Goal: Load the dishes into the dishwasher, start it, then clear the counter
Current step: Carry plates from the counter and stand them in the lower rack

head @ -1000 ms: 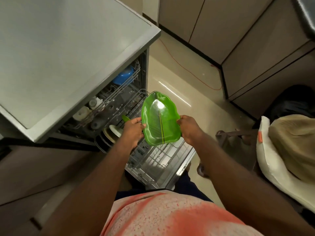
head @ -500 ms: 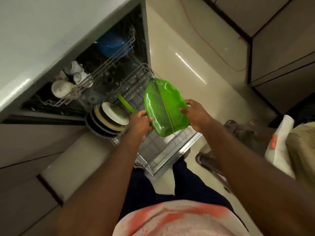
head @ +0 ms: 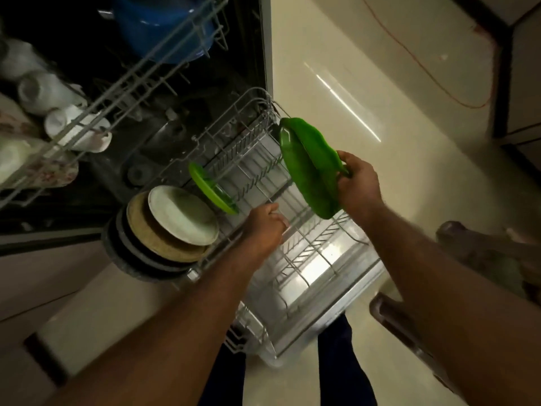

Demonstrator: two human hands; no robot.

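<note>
My right hand [head: 355, 183] grips a green leaf-shaped plate [head: 310, 168] by its right rim and holds it tilted above the pulled-out lower rack [head: 292, 259] of the open dishwasher. My left hand [head: 265, 227] is lower, over the rack's wires, its fingers loosely curled with nothing in them; whether it touches a wire I cannot tell. A second green plate [head: 210, 190] stands on edge in the rack. Beside it stand a white plate [head: 183, 215], a tan plate [head: 152, 235] and dark plates [head: 128, 253].
The upper rack [head: 123, 83] holds white cups [head: 73, 127] and a blue bowl [head: 164, 27]. The open dishwasher door [head: 319, 323] lies under the lower rack, against my legs. An orange cable [head: 409, 54] runs across the cream floor at the right. A dark stool [head: 483, 253] stands far right.
My left hand has let go of the leaf plate and dropped to the rack. My right hand alone now holds the plate, turned more on edge. The view has moved closer to the rack.
</note>
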